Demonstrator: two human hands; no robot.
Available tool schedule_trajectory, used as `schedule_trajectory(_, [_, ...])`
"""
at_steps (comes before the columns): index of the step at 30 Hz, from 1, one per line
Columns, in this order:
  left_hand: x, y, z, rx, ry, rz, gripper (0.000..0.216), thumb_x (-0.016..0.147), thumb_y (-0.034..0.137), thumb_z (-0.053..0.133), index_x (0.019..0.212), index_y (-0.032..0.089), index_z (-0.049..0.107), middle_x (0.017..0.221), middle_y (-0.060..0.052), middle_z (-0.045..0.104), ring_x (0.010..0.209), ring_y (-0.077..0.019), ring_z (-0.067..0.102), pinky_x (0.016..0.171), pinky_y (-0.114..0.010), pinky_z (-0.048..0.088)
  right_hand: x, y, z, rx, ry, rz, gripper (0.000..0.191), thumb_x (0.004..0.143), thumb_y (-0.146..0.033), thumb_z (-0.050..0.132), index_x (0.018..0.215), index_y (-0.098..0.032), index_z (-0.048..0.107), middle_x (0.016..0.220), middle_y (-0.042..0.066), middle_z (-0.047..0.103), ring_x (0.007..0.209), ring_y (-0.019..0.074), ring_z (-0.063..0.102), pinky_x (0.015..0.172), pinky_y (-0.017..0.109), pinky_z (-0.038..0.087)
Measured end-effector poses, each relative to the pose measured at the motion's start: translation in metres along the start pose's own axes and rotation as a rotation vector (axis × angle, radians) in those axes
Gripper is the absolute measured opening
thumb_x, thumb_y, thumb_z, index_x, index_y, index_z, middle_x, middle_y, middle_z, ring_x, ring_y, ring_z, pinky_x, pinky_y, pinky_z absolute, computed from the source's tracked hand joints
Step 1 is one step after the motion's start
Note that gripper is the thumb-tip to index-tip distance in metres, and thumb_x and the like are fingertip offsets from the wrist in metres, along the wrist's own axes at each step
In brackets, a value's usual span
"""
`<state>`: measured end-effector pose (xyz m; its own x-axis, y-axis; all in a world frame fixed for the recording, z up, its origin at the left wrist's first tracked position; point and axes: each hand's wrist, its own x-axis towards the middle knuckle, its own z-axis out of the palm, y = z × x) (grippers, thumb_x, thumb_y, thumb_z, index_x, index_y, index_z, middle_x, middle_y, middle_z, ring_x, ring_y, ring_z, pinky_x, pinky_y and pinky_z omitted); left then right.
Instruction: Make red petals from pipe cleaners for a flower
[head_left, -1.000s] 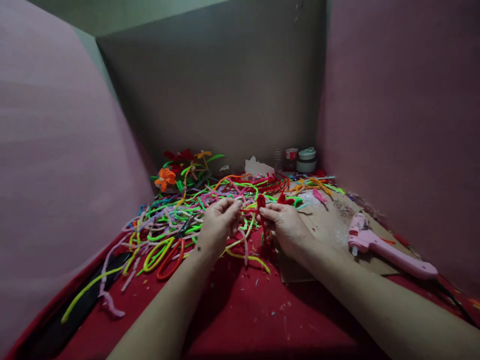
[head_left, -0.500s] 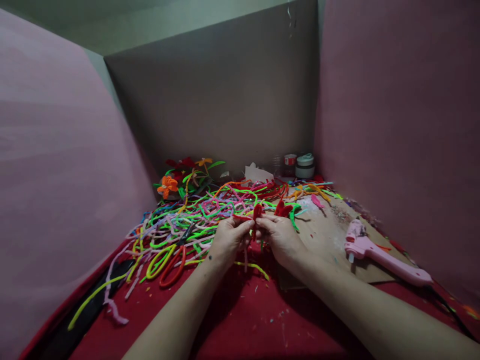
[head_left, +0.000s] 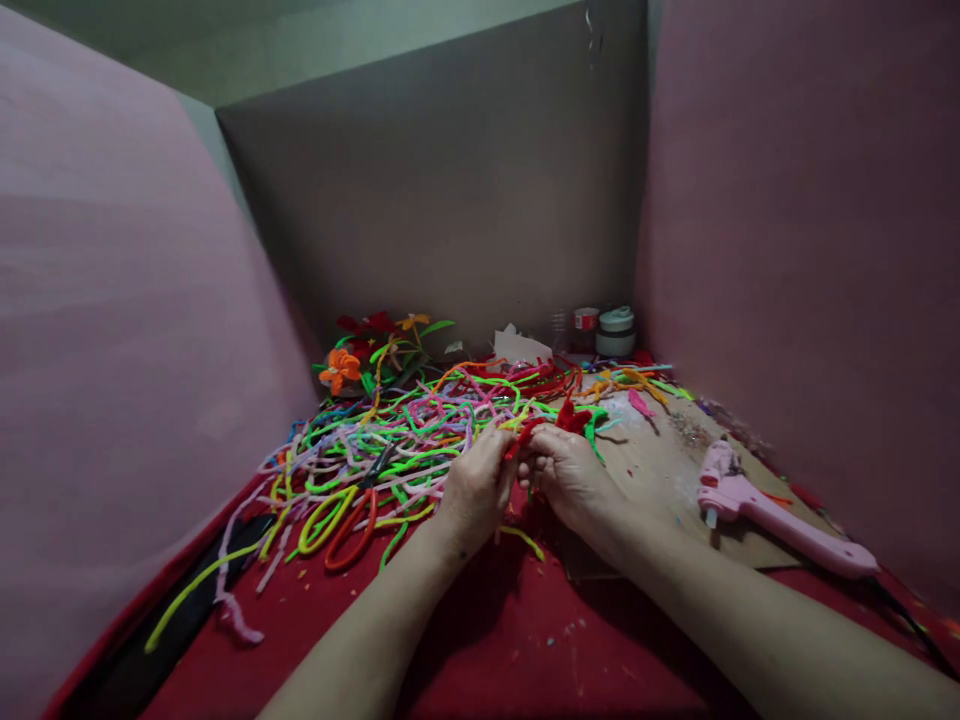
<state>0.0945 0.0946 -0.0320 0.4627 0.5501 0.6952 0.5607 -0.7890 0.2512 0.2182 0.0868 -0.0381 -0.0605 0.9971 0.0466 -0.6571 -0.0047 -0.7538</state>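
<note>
Close together over the table's middle, my left hand (head_left: pixel 480 482) and my right hand (head_left: pixel 566 470) both pinch a red pipe cleaner piece (head_left: pixel 528 432). My fingers hide much of its shape. Just beyond my right hand lies another red fuzzy piece (head_left: pixel 572 415), beside a green pipe cleaner piece (head_left: pixel 592 430). A tangled heap of coloured pipe cleaners (head_left: pixel 420 425) spreads out behind and left of my hands. Scissors (head_left: pixel 352 528) with one yellow and one red handle loop lie left of my left wrist, their blades partly under the heap.
A pink glue gun (head_left: pixel 772 515) rests at the right on a cardboard sheet (head_left: pixel 652 490), its cord running off right. Fuzzy flowers (head_left: pixel 341 370) stand at the back left. A lidded container (head_left: pixel 616 332) stands at the back right. Pink panels flank the red cloth (head_left: pixel 480 640).
My left hand has turned and closed in nearer to my right hand. The red piece, upright between my fingers before, is now tilted and more covered. The view has shifted slightly.
</note>
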Motion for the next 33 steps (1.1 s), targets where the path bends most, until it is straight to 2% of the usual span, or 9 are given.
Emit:
schedule_trajectory(3, [0.0002,-0.0020,0.0017,0.041,0.003,0.030,0.012,0.085,0.014,0.042,0.092,0.017,0.051,0.084,-0.005,0.059,0.079,-0.0148,0.057,0.068,-0.025,0.045,-0.0004,-0.0012,0.0005,0.048,0.014,0.018,0.005,0.055,-0.016,0.057,0.057,-0.016,0.053,0.049,-0.005,0.053,0.042,0.0079,0.047,0.043,0.021,0.038])
schedule_trajectory(9, [0.0012,-0.0004,-0.0027,0.027,0.013,0.045,0.014,0.086,0.014,0.041,0.094,0.018,0.051,0.084,-0.005,0.059,0.077,-0.0146,0.057,0.067,-0.025,0.045,-0.0011,0.0001,-0.0013,0.017,-0.014,-0.001,0.011,0.058,-0.017,0.059,0.068,-0.018,0.055,0.053,-0.004,0.056,0.044,0.0109,0.051,0.045,0.024,0.040])
schedule_trajectory(14, [0.0009,-0.0005,-0.0025,0.071,-0.025,0.074,0.012,0.086,0.014,0.040,0.091,0.017,0.051,0.082,-0.006,0.058,0.076,-0.0156,0.056,0.067,-0.027,0.045,-0.0006,0.0026,-0.0018,-0.076,0.014,-0.046,0.007,0.058,-0.016,0.057,0.063,-0.019,0.052,0.050,-0.005,0.052,0.040,0.0085,0.045,0.042,0.023,0.038])
schedule_trajectory(19, [-0.0011,-0.0020,-0.0008,0.059,-0.030,0.078,0.011,0.085,0.014,0.042,0.091,0.018,0.050,0.082,-0.005,0.058,0.076,-0.0162,0.055,0.068,-0.028,0.045,-0.0012,0.0018,-0.0010,-0.177,0.051,-0.070,0.008,0.059,-0.023,0.059,0.060,-0.020,0.052,0.048,-0.003,0.051,0.042,0.0118,0.048,0.042,0.025,0.039])
schedule_trajectory(29, [0.0010,0.0017,-0.0066,0.118,-0.028,0.103,0.010,0.085,0.013,0.040,0.085,0.018,0.050,0.076,-0.004,0.056,0.070,-0.0144,0.053,0.063,-0.026,0.043,-0.0026,-0.0001,0.0000,-0.152,-0.040,-0.046,0.011,0.059,-0.022,0.057,0.051,-0.018,0.050,0.047,0.000,0.053,0.045,0.0127,0.050,0.044,0.025,0.039])
schedule_trajectory(31, [0.0002,0.0029,-0.0051,0.124,-0.039,0.093,0.012,0.086,0.014,0.039,0.084,0.017,0.051,0.076,-0.004,0.056,0.069,-0.0148,0.053,0.062,-0.026,0.042,-0.0038,0.0009,-0.0001,-0.153,-0.035,-0.043,0.010,0.059,-0.020,0.056,0.051,-0.018,0.050,0.046,-0.001,0.052,0.045,0.0125,0.049,0.044,0.025,0.039])
schedule_trajectory(33, [-0.0005,0.0042,-0.0032,0.072,-0.033,0.015,0.013,0.085,0.015,0.039,0.081,0.017,0.052,0.075,-0.005,0.057,0.068,-0.0145,0.053,0.062,-0.026,0.042,-0.0053,0.0011,0.0001,-0.195,-0.024,-0.054,0.006,0.060,-0.018,0.054,0.054,-0.018,0.052,0.046,-0.002,0.052,0.044,0.0114,0.048,0.045,0.024,0.039])
